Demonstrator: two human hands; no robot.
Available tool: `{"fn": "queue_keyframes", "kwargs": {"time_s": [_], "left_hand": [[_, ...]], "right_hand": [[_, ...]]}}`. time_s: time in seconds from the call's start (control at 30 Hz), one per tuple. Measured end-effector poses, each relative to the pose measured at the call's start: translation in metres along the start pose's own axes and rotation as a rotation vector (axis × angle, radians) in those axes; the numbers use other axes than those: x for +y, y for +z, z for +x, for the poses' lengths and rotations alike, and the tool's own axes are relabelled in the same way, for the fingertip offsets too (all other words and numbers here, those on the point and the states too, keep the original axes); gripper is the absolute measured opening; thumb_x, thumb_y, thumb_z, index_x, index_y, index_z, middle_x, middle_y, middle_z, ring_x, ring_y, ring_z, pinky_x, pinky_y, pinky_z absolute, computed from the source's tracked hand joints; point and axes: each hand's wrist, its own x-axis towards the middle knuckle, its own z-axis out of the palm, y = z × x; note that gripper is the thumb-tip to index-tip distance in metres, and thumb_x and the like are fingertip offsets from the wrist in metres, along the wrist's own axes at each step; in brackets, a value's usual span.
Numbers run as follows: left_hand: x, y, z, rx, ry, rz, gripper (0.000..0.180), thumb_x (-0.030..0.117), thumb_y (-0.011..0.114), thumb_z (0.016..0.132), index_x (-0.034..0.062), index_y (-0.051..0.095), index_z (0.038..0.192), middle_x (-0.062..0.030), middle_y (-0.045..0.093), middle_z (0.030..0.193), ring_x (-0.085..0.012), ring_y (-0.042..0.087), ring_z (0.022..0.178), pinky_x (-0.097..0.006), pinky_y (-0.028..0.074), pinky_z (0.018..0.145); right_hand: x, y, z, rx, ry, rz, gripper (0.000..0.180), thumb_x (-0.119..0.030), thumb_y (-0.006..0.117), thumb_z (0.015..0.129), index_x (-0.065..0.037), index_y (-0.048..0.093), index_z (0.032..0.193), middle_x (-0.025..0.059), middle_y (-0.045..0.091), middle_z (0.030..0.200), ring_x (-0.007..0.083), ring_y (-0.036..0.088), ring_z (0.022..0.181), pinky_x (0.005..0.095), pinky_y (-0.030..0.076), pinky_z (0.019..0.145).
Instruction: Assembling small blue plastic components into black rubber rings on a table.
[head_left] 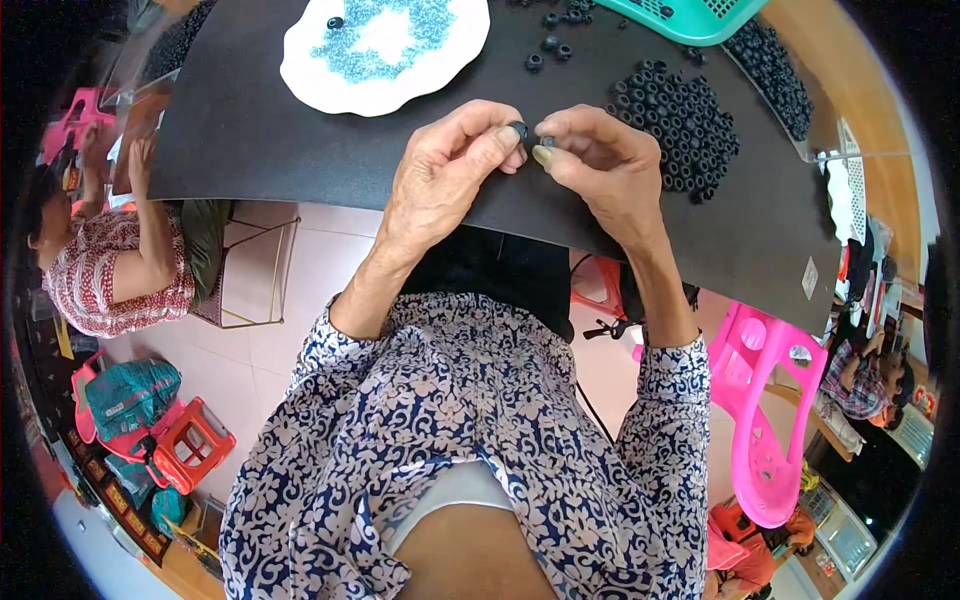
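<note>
My left hand pinches a small black ring-shaped part between thumb and fingers, above the near edge of the dark table. Close to its right, my right hand holds a tiny greyish piece between thumb and forefinger; its kind is too small to tell. The two pieces are slightly apart. Beyond my left hand stands a white wavy-rimmed plate with many tiny pale-blue pieces on it, and one black part among them. Beside my right hand lies a pile of black ring-shaped parts.
A green plastic basket and a clear bin of black parts stand at the far right. Several loose parts lie between plate and basket. A pink plastic chair is at right. Another person sits at left near a red stool.
</note>
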Motion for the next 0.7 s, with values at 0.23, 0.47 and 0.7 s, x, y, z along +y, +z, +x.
{"fn": "queue_keyframes", "kwargs": {"time_s": [0.23,0.47,0.7], "left_hand": [[-0.005,0.000,0.000,0.007,0.012,0.015,0.020,0.015,0.056,0.096,-0.0023,0.062,0.104,-0.0028,0.062,0.081,-0.0086,0.057,0.077,-0.022,0.048,0.073],[-0.004,0.002,0.000,-0.012,0.079,0.007,0.021,0.016,0.055,0.096,-0.0018,0.062,0.104,-0.0022,0.062,0.082,-0.0079,0.056,0.077,-0.022,0.047,0.073],[-0.002,0.003,-0.001,-0.008,0.059,0.045,0.019,0.015,0.055,0.096,-0.0012,0.062,0.105,-0.0020,0.062,0.082,-0.0077,0.056,0.077,-0.022,0.048,0.073]], "right_hand": [[-0.002,0.003,-0.002,0.041,0.016,0.077,0.020,0.010,0.065,0.081,0.005,0.065,0.101,0.0089,0.065,0.100,0.0143,0.065,0.091,0.0268,0.054,0.084],[-0.001,0.000,-0.002,0.034,-0.008,-0.003,0.023,0.010,0.065,0.082,0.005,0.066,0.104,0.0111,0.065,0.105,0.0175,0.066,0.095,0.0275,0.054,0.085],[-0.003,0.001,0.000,0.041,-0.079,-0.067,0.022,0.006,0.063,0.085,0.004,0.067,0.107,0.0136,0.062,0.112,0.0190,0.066,0.093,0.0276,0.055,0.084]]}}
